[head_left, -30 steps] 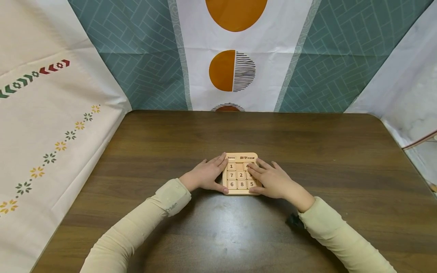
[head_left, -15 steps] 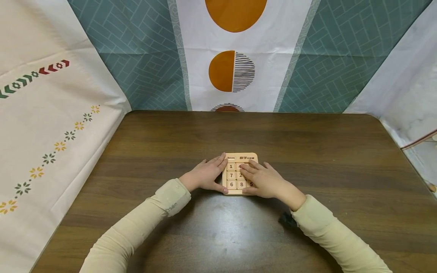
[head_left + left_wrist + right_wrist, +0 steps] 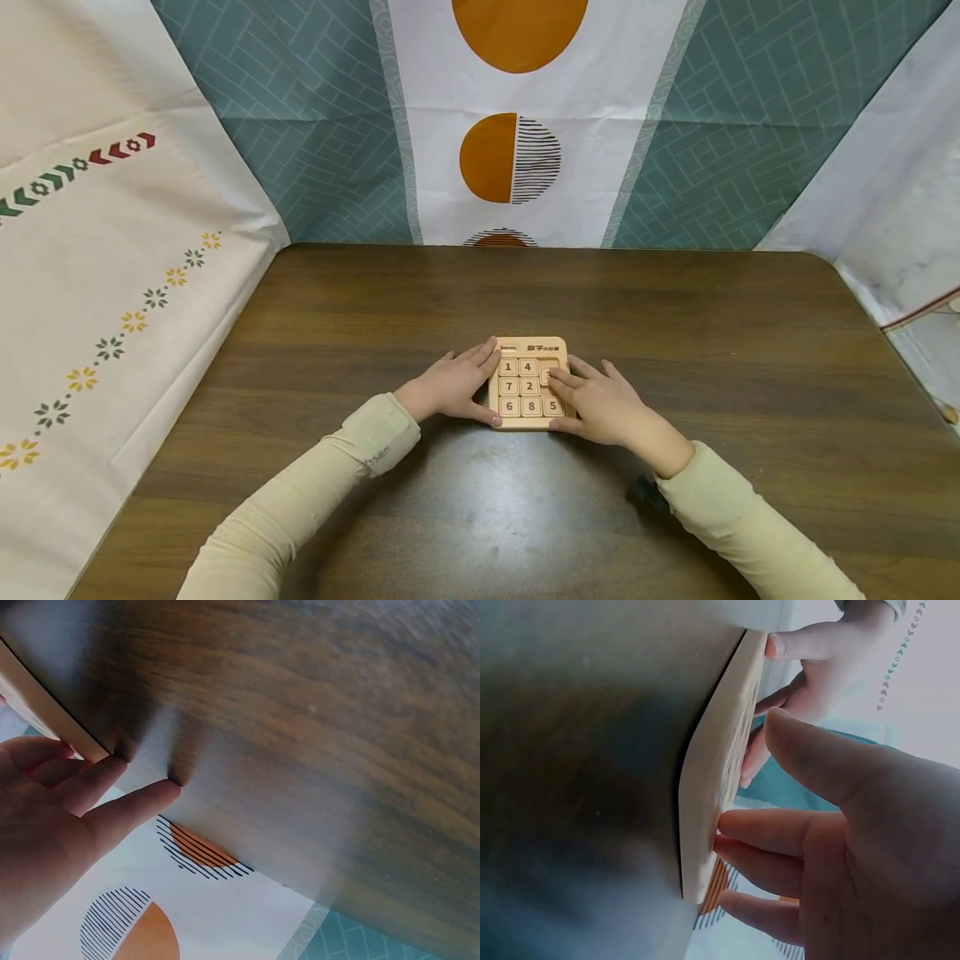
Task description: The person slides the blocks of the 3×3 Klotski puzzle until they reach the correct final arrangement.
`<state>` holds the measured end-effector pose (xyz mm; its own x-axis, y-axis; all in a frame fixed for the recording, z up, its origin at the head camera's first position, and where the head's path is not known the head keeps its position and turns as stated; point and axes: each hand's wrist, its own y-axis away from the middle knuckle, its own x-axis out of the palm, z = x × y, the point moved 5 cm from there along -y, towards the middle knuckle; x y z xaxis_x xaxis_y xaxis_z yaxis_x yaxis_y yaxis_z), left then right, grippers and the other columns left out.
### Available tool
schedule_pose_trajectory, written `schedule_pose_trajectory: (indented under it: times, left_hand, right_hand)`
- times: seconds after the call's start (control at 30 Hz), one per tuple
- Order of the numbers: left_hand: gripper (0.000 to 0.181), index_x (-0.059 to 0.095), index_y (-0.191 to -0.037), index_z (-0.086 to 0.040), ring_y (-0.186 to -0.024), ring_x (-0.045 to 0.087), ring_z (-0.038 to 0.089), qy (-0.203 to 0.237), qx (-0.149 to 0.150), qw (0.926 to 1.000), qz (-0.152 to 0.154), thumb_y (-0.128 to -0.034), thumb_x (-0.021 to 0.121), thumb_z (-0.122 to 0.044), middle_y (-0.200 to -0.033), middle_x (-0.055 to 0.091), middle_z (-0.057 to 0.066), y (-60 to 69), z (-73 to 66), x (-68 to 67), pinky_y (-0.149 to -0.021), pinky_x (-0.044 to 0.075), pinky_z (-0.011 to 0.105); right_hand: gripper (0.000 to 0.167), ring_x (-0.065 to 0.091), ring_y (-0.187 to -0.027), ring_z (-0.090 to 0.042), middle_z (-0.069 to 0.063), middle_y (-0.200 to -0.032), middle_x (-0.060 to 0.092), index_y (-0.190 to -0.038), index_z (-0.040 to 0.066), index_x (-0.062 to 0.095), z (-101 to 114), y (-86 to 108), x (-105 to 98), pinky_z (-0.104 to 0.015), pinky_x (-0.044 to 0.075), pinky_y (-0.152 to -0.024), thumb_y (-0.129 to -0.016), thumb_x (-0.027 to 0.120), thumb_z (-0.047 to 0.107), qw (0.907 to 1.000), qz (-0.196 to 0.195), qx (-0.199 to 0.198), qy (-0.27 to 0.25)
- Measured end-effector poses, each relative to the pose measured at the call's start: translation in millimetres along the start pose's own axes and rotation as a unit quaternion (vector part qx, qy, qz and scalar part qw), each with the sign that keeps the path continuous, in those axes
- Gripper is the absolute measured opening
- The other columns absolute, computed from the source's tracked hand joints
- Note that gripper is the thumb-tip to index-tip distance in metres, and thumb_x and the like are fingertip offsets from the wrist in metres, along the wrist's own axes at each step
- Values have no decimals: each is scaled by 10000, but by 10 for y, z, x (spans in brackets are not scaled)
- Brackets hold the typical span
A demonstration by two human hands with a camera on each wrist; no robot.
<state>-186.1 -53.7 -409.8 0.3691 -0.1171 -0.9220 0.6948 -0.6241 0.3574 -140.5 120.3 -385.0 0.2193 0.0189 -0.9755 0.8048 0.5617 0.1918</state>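
Lying between left grip [image 3: 454, 384] and right grip [image 3: 606, 406]: number puzzle [image 3: 529, 386].

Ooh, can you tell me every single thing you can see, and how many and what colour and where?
Table: 1, brown, middle and front
Number board: 1, pale wood, on the table
Number tiles: 8 showing, pale wood, in the board, one partly covered
Back cloth: 1, teal and white with orange circles, behind the table
Flowered cloth: 1, white, left side
Pale cover: 1, whitish, right side
Black object: 1, black, low right of the board, unclear what
Sleeves: 2, cream, on both arms
Left hand: 1, bare, at the board's left edge
Right hand: 1, bare, at the board's right side
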Motion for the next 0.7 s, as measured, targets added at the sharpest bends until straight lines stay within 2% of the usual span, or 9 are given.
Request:
schedule_pose_trajectory:
  times: [0.43,0.57,0.7]
  left_hand:
    - [1059,137,-1456,-29,-1369,137,246,-51,33,10000,-63,-732,560,-676,-1516,16,129,-5,-3,2,-1005,259,533]
    - [1060,142,-1455,-25,-1367,144,250,-34,34,10000,-73,-731,562,-675,-1515,17,129,-12,1,7,-999,267,537]
    - [1062,142,-1455,-23,-1367,142,249,-50,33,10000,-80,-731,557,-680,-1515,16,127,-23,10,18,-998,271,533]
  right_hand:
    - [654,240,-1327,-335,-93,-1413,381,-1354,53,442,-60,-92,-1,-615,209,-979,-854,580,451,9999,41,61,-135]
    - [663,235,-1334,-317,-64,-1424,369,-1372,76,422,17,-92,5,-610,197,-987,-855,573,462,9999,12,-116,-118]
    - [661,243,-1332,-311,-51,-1425,369,-1362,80,439,123,-86,19,-616,197,-983,-850,569,477,9986,32,-485,-187]
